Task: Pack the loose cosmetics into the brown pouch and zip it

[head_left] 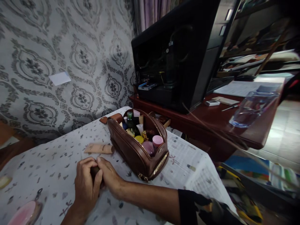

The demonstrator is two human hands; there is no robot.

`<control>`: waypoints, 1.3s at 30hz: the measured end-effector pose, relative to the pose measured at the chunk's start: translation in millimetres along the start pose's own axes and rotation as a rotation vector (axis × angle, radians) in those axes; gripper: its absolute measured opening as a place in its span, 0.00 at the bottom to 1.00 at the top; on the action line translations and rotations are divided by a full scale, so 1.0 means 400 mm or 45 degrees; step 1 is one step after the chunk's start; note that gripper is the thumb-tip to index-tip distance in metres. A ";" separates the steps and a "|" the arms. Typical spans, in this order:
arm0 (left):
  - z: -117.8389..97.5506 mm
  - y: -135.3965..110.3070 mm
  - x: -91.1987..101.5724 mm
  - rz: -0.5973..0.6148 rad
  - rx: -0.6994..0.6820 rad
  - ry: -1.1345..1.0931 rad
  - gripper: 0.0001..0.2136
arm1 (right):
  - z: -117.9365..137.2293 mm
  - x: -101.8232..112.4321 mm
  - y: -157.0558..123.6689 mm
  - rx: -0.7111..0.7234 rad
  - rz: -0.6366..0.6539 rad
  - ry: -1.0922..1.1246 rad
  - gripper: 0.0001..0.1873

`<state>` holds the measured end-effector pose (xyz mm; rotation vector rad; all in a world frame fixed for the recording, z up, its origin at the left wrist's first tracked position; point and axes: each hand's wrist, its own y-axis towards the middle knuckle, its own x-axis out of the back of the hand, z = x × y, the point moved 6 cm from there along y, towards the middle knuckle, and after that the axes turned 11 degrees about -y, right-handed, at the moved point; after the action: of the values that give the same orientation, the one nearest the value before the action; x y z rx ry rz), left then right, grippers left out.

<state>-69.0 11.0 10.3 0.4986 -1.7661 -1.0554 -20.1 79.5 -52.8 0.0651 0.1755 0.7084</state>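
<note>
My left hand (86,184) and my right hand (109,176) meet on the white patterned tablecloth (47,162). Both are closed round a small dark object (95,170), mostly hidden by the fingers. Just beyond them lies a beige tube (99,148). To the right stands an open brown leather cosmetic bag (137,153), packed with several small bottles, tubes and pink-capped jars. My right forearm crosses the table's front right part, with a dark sleeve at the elbow.
A pink round item (23,214) lies at the near left corner. Behind the table, a dark red desk (211,115) carries a black computer case (178,53), papers and a clear plastic bottle (254,106). Patterned wallpaper covers the left wall.
</note>
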 end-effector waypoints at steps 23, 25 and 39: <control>0.061 -0.003 0.002 0.223 0.419 0.089 0.14 | -0.016 0.003 0.013 -0.069 -0.019 0.248 0.29; 0.074 -0.005 -0.002 0.210 0.630 -0.075 0.15 | -0.005 0.009 0.008 -0.019 -0.027 0.207 0.27; 0.133 -0.029 0.018 0.042 1.007 -0.396 0.14 | 0.012 0.016 0.006 0.093 0.073 0.213 0.31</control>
<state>-121.1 22.5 -2.9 0.8044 -2.4482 -0.3783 -16.0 85.5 -48.5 0.0806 0.3610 0.7647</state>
